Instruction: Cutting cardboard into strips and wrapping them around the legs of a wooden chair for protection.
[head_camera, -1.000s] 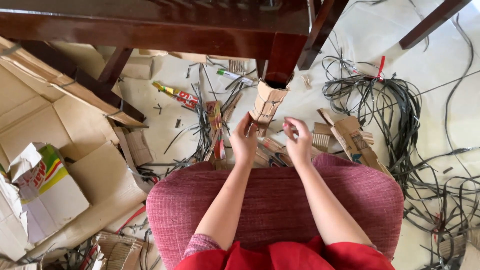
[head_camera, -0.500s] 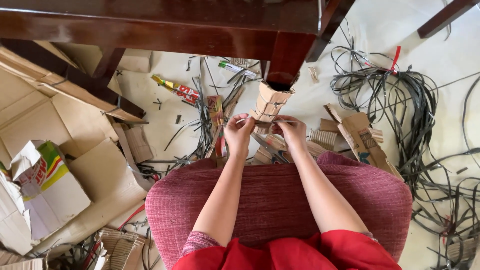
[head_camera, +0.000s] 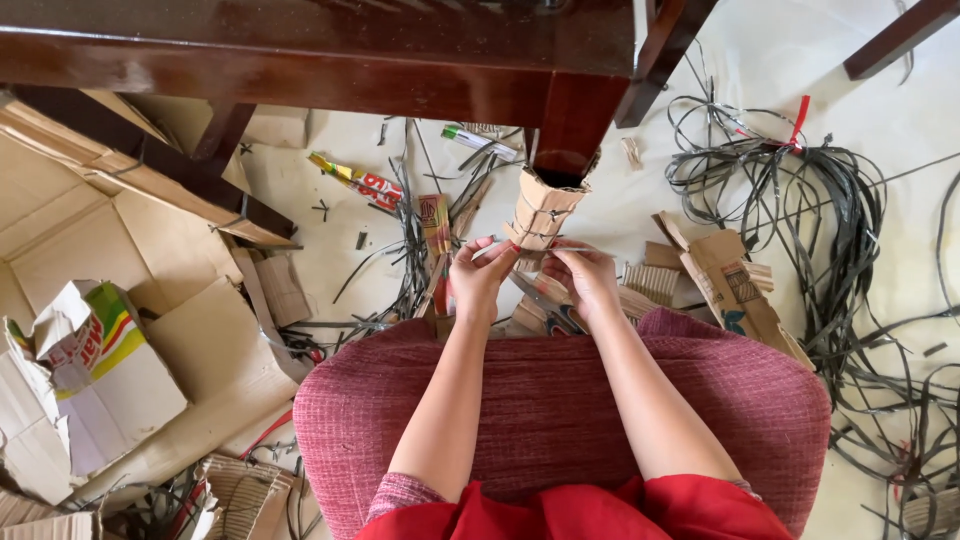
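Note:
My left hand (head_camera: 478, 280) and my right hand (head_camera: 582, 278) are close together over the floor, just past the edge of a red woven cushion (head_camera: 560, 400). Both pinch a thin strap (head_camera: 530, 249) that runs between them. Right beyond the fingers stands a cardboard wrap (head_camera: 541, 210) bound with straps around the foot of a dark wooden furniture leg (head_camera: 572, 120). Scissors (head_camera: 545, 305) lie on the floor below my hands.
Flattened cardboard boxes (head_camera: 110, 260) cover the floor at the left. A tangle of black plastic straps (head_camera: 810, 210) lies at the right, with cardboard scraps (head_camera: 720, 275) near it. Dark wooden furniture rails (head_camera: 300, 50) span the top.
My hands came together from apart and took hold of the thin strap in front of the wrapped leg. The view shifted slightly.

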